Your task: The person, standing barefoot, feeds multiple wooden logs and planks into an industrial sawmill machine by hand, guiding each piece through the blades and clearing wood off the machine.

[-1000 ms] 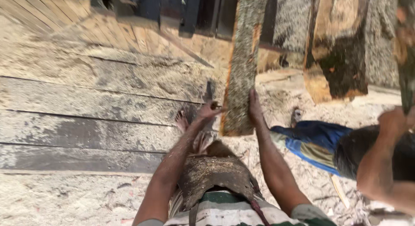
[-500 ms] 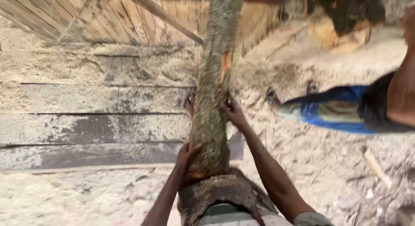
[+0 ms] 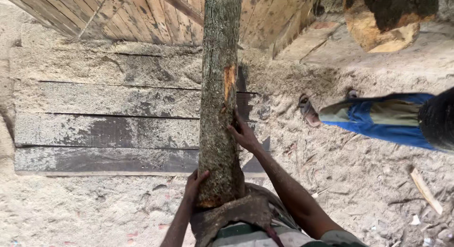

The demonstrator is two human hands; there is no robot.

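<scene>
Log: a long bark-covered log (image 3: 218,110) runs straight away from the person, its near end butted against the padded cloth (image 3: 236,214) at the waist, its far end out of view at the top
Left hand: the left hand (image 3: 195,181) is down at the log's near end, fingers curled onto the bark on its left side, gripping it
Right hand: the right hand (image 3: 243,133) sits farther up, palm pressed to the log's right flank, fingers spread and wrapped partway round
Bark scar: just beyond the right hand, an orange patch (image 3: 230,81) where the bark is stripped
Packages, labels, signs: nothing of that sort can be made out here
Surface: left of both hands, grey weathered planks (image 3: 104,114) dusted with sawdust; right of them, loose sawdust ground (image 3: 359,181) with wood chips
Beyond the hands: slanted brown boards (image 3: 142,15); up right, a cut log end (image 3: 383,25)
Co-worker: right of the right hand, a blue-trousered leg (image 3: 378,119) and sandalled foot (image 3: 307,110)
</scene>
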